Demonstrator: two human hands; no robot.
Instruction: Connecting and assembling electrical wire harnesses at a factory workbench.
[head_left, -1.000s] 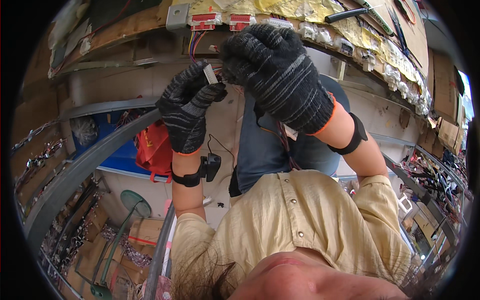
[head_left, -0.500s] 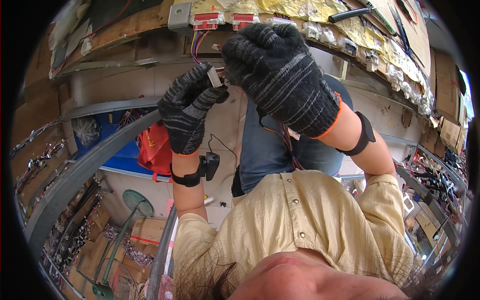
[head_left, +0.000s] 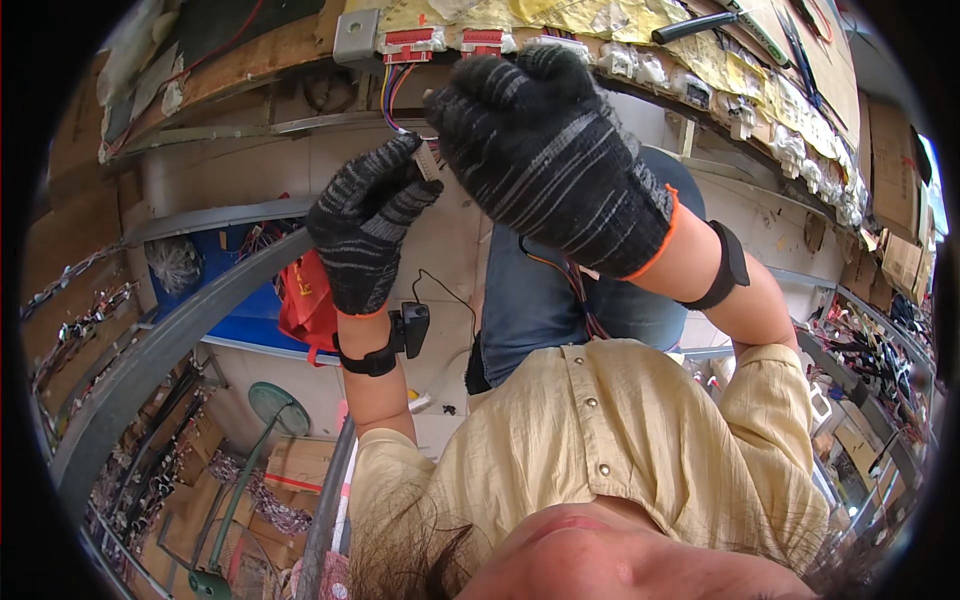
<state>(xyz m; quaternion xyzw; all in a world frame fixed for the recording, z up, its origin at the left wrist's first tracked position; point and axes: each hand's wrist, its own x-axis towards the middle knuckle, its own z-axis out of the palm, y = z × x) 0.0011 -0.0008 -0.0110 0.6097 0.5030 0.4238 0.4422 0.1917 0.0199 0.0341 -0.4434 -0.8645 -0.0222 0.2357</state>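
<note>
Small white plastic connector (head_left: 428, 160), rectangular, sits between the two gloved hands just under the edge of the wooden board (head_left: 270, 55). Coloured wires (head_left: 390, 95) run from it up to the red connector blocks (head_left: 408, 43) on that edge.

Left hand (head_left: 365, 235): dark knit glove, grey flecks; fingers curled tight, thumb and forefinger pinched on the connector's left side. Black wrist strap with a small black device (head_left: 412, 328) on the forearm.

Right hand (head_left: 555, 165): same knit glove, orange cuff, black band on the wrist. Fingers bent over the connector from the right; glove back hides the fingertips, so can't tell whether they grip it or just touch.

Around: more white and red connectors along the board edge, yellow sheet (head_left: 600, 20) on top. Grey curved rail (head_left: 180, 345) lower left, red bag (head_left: 305, 300) and blue bin (head_left: 240, 285) behind it. Cardboard boxes (head_left: 300, 465) below. Right glove blocks most of the wire run.
</note>
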